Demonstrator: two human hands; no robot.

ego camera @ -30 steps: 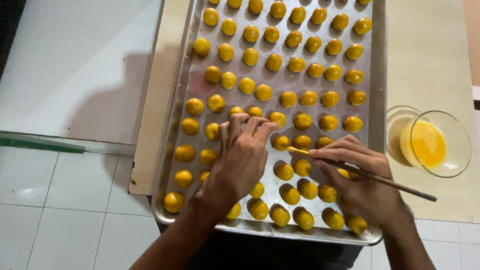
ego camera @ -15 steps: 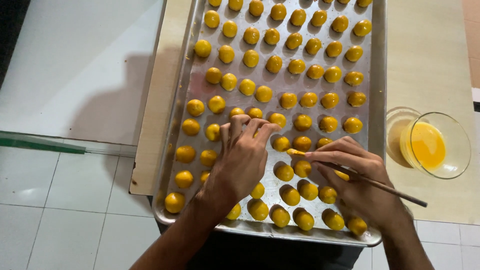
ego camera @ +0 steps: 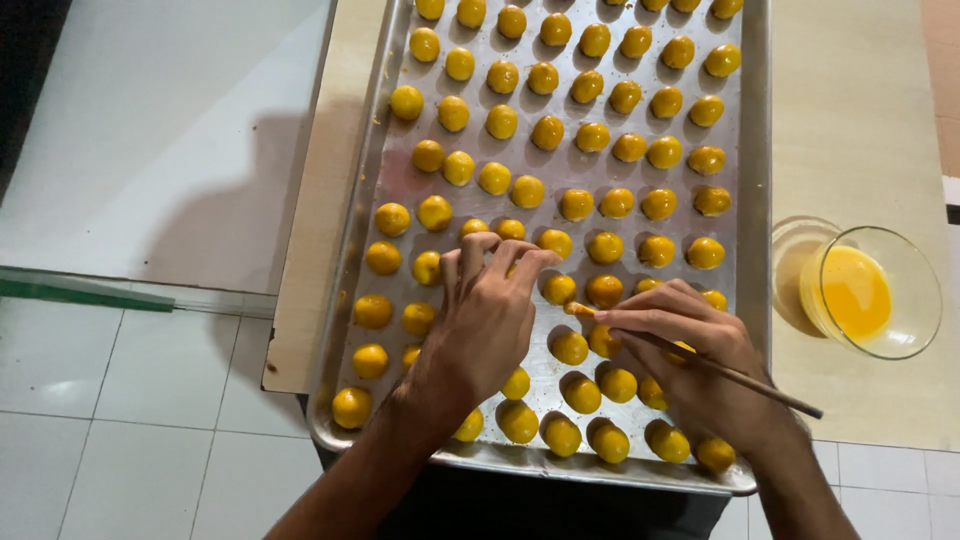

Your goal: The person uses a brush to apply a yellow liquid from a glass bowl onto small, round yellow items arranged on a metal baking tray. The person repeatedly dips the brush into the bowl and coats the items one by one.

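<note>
Yellow glazed dough balls (ego camera: 603, 204) sat in rows across a metal baking tray (ego camera: 755, 200) on a pale wooden table (ego camera: 850, 120). The left hand (ego camera: 485, 320) rested over the near-left rows, its fingers (ego camera: 520, 262) bunched together and curled down onto one ball, which they mostly hid, so whether they gripped it was unclear. The right hand (ego camera: 690, 360) pinched a thin wooden brush (ego camera: 720, 370) between thumb and fingers, its tip (ego camera: 578, 309) just right of the left fingertips and touching a ball near the tray's middle. A glass bowl of egg wash (ego camera: 868, 292) stood right of the tray.
</note>
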